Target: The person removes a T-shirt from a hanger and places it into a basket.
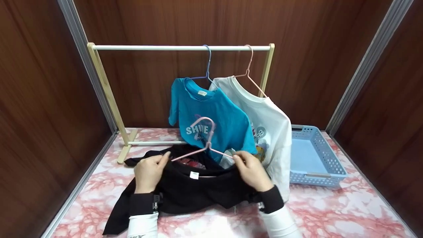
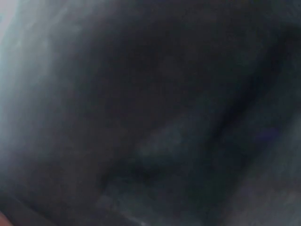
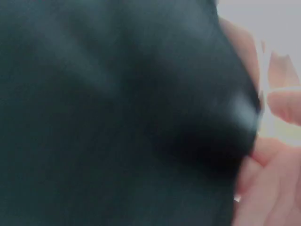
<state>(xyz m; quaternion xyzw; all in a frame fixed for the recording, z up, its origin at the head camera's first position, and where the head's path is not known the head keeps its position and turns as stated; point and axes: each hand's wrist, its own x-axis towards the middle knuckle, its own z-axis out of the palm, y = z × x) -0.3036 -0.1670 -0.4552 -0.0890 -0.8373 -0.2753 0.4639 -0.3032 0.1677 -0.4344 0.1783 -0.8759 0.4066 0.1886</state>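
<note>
At near centre, the black shirt is gripped by the left hand and right hand — its pink hanger could be dislodged by uneven pulling.

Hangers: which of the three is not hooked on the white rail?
The pink hanger partly inside the black shirt; the blue hanger and other pink hanger both hook over the rail.
</note>
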